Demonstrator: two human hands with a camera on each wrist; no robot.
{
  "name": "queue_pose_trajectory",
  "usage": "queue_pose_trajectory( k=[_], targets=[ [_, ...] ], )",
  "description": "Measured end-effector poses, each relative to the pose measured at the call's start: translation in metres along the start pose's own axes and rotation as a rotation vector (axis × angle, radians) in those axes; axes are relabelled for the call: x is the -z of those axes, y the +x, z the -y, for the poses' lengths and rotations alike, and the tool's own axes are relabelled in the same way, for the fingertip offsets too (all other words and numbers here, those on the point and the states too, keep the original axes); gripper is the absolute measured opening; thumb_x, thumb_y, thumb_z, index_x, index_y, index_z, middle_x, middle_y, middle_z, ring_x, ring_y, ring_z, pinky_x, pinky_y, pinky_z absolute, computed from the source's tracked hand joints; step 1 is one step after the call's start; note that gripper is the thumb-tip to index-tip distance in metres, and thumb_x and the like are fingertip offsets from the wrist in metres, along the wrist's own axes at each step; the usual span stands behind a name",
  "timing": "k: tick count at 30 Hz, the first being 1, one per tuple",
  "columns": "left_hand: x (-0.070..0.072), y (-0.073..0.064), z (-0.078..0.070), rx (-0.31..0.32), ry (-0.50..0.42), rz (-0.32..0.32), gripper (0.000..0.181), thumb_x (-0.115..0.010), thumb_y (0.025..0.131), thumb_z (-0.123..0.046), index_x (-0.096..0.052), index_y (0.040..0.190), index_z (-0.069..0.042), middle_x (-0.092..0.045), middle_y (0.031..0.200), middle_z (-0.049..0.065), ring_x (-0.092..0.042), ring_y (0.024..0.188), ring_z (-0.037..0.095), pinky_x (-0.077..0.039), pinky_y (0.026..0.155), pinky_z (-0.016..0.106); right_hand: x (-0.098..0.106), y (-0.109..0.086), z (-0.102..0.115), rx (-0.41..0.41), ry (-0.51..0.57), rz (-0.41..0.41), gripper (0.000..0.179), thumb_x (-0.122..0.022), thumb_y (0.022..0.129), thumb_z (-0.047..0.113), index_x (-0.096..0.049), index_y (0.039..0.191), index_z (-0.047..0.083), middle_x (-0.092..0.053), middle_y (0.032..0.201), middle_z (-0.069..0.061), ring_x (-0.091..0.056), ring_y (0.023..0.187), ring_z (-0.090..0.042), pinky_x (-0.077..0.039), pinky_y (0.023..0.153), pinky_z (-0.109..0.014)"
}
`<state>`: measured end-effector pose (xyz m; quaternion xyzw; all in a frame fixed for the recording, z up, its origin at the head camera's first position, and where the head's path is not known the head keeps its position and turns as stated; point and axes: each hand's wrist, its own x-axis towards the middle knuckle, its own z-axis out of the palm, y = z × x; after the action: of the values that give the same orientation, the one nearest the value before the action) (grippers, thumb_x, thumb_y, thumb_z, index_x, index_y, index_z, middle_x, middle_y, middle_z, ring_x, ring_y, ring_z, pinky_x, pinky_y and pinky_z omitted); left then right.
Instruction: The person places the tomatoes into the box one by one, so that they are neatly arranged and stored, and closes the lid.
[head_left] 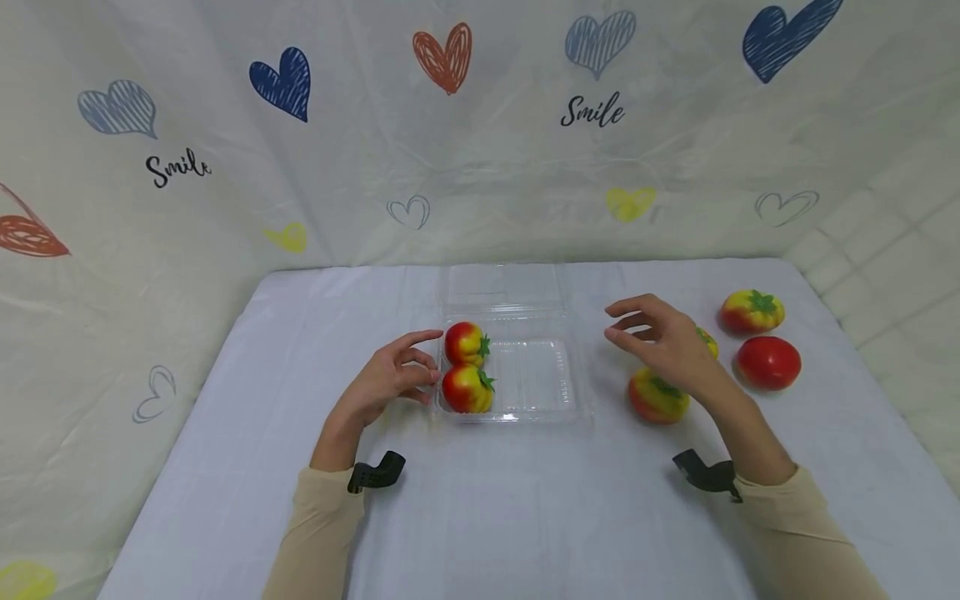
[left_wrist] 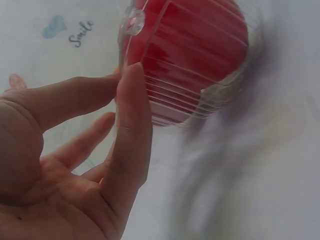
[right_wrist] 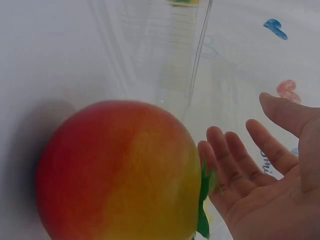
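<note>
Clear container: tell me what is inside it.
The clear container holds two red-and-yellow fruits with green tops on its left side: a farther fruit and a nearer fruit. The right part shows bare plastic. The floor directly beneath the fruits is covered.

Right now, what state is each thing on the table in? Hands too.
Clear plastic clamshell container: open, lid laid back.
Left hand: at container's left edge, fingers slightly bent.
Right hand: open, holding nothing.
Two round red-and-yellow fruits with green leaves: inside, left side, leaves facing right.
Three more red-and-yellow fruits: outside, two partly behind right hand.
Plain red round fruit: outside, unheld.
</note>
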<state>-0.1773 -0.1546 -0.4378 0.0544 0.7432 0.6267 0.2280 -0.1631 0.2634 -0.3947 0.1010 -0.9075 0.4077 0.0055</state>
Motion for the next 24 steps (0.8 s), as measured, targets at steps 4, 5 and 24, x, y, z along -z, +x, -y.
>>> queue_pose_trajectory(
  k=[4,5,24],
  targets=[
    [0.001,0.001,-0.005,0.027,0.022,-0.005,0.065,-0.072,0.095,-0.009,-0.048,0.155,-0.018,-0.062,0.105,0.01,-0.068,0.073,0.023,-0.066,0.072,0.038,0.006,-0.001,-0.001,-0.048,-0.025,0.004,0.043,-0.068,0.1,0.042,-0.061,0.135,0.017,-0.065,0.136,-0.013,-0.069,0.117,-0.037,-0.057,0.085,-0.017],
    [0.001,0.001,-0.006,0.032,0.026,-0.005,0.066,-0.073,0.095,-0.009,-0.048,0.155,-0.018,-0.062,0.105,0.01,-0.068,0.073,0.023,-0.066,0.072,0.038,0.008,-0.002,-0.001,-0.055,-0.024,0.003,0.044,-0.067,0.1,0.042,-0.061,0.135,0.017,-0.065,0.136,-0.013,-0.069,0.117,-0.038,-0.057,0.084,-0.017],
    [0.004,-0.006,-0.009,0.057,0.006,0.031,0.071,-0.073,0.095,-0.007,-0.043,0.159,-0.02,-0.064,0.11,0.012,-0.071,0.083,0.023,-0.066,0.079,0.044,0.022,-0.006,-0.011,-0.132,0.021,-0.006,0.05,-0.064,0.102,0.043,-0.055,0.143,0.016,-0.059,0.143,-0.019,-0.065,0.123,-0.043,-0.053,0.076,-0.008]
  ],
)
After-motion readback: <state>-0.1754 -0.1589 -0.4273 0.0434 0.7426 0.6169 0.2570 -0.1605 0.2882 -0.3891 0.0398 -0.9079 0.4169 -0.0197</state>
